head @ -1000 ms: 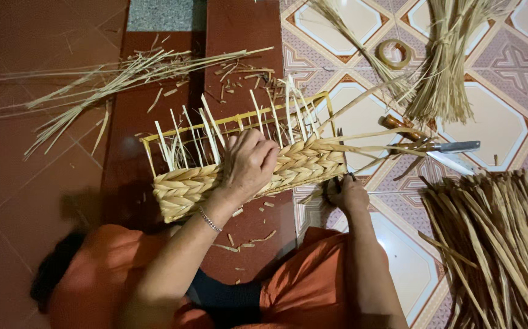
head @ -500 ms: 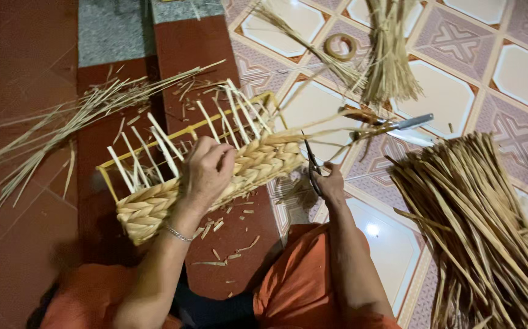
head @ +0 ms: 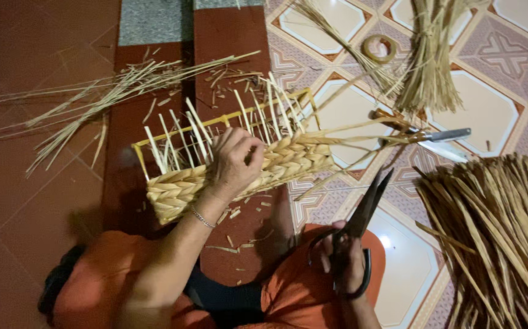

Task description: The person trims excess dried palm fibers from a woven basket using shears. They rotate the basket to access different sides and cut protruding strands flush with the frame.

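A half-woven straw basket (head: pixel 288 161) on a yellow wire frame lies on the floor in front of me, with pale upright stakes sticking out of its top. My left hand (head: pixel 235 159) rests on the braided wall near its middle, fingers curled over the rim. My right hand (head: pixel 342 262) holds black scissors (head: pixel 366 204) by the handles, blades slightly apart and pointing up toward the basket's right end. Loose straw ends trail from that end to the right.
A thick pile of brown straw strips (head: pixel 495 231) lies at right. A tied straw bundle (head: pixel 425 67) and a tape roll (head: pixel 378 47) sit at top. A knife (head: pixel 440 137) lies beside the basket. Loose stalks (head: pixel 93 100) spread at left. My orange-clad knees are below.
My right hand has picked up the scissors and drawn back toward my lap, away from the basket's right end. My left hand stays on the braided wall.
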